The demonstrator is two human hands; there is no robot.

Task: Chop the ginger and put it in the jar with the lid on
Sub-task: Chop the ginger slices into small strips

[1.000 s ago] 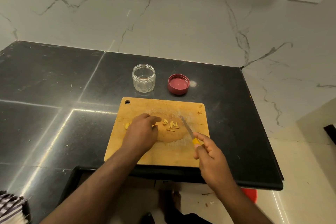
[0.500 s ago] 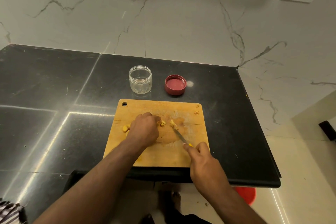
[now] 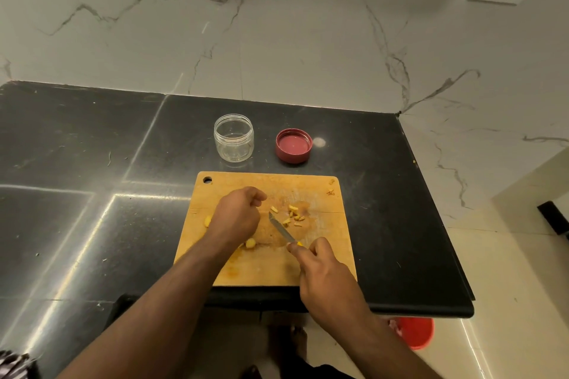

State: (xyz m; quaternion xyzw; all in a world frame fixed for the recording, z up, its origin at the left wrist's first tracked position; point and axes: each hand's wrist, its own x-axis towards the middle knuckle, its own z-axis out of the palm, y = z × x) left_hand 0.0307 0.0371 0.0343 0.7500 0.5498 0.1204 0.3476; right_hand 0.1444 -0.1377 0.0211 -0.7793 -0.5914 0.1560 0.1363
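Presently, my right hand (image 3: 323,268) gripped the knife (image 3: 281,229); left hand (image 3: 237,217), curled, seemingly empty; ginger pieces (image 3: 294,215) wanted short, steady cuts.

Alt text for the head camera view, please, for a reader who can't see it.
A person's right hand holds a small knife over ginger pieces on a wooden cutting board, left hand curled beside them. Beyond the board on the black counter stand an empty open jar and its red lid.

A home kitchen; black stone counter (image 3: 92,163), marble wall (image 3: 277,40), cutting board (image 3: 320,243).
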